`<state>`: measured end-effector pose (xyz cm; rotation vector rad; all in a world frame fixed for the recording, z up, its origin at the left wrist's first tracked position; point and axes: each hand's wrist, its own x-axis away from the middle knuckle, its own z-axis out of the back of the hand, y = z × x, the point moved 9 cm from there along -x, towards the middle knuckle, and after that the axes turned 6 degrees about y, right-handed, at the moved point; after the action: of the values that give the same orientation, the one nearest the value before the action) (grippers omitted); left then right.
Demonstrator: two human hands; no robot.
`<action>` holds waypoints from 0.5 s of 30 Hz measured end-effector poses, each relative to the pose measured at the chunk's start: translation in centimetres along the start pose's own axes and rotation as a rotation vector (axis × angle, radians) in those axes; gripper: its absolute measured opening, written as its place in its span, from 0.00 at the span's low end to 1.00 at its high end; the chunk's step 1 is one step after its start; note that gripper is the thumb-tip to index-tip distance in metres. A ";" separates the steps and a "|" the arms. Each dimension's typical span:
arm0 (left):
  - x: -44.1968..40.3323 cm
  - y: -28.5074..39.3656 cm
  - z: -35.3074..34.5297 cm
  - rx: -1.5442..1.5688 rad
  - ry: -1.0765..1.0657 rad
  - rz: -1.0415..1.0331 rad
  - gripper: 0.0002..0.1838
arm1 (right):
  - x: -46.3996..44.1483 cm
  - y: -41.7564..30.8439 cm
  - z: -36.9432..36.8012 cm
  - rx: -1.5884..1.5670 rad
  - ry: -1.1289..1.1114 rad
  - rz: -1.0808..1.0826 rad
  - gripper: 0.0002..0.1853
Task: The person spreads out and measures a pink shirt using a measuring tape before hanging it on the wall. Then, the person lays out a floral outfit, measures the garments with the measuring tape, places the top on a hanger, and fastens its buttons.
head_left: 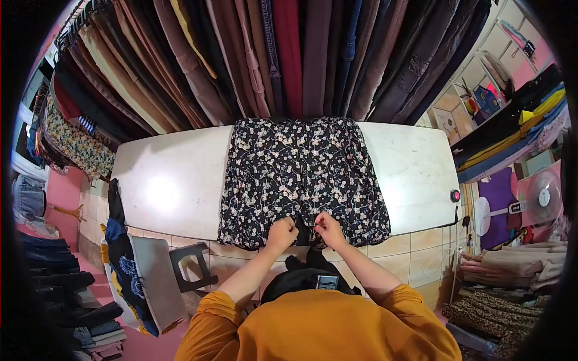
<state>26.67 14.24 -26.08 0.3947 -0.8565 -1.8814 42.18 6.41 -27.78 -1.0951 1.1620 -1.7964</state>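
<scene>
A black garment with a pink and white floral print [301, 168] lies spread across the middle of the white table; its exact kind is hard to tell. Its near edge hangs slightly over the table's front. My left hand [283, 233] is closed, fingers pinching the fabric at this near edge. Just to its right, my right hand [329, 230] also pinches the cloth with its fingertips. A narrow dark gap shows between the two hands. What lies inside the fingers is mostly hidden.
The white table [174, 174] extends to both sides. Behind it hangs a long row of trousers [289, 60]. A dark stool [192, 265] stands at the lower left, a fan [545, 192] at the right. Folded clothes [512, 265] are stacked at the right; a red-lit switch [455, 195] sits on the table's right edge.
</scene>
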 end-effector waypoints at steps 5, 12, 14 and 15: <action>0.3 -2.7 -0.9 0.291 -0.009 0.111 0.06 | 1.0 -3.2 0.1 0.215 0.084 0.259 0.06; 2.1 -5.1 -2.4 0.731 -0.138 0.451 0.06 | 1.9 -5.4 -1.1 0.732 0.240 0.380 0.08; 2.1 -5.1 -2.1 0.698 -0.144 0.445 0.07 | 1.6 -4.6 -1.2 0.751 0.248 0.335 0.08; 2.2 -4.7 -1.8 0.707 -0.148 0.451 0.08 | 1.5 -4.4 -1.0 0.771 0.257 0.286 0.08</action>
<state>23.67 12.87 -30.49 0.4404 -1.5671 -1.1632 40.18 6.91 -23.46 -0.2439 0.6054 -1.9238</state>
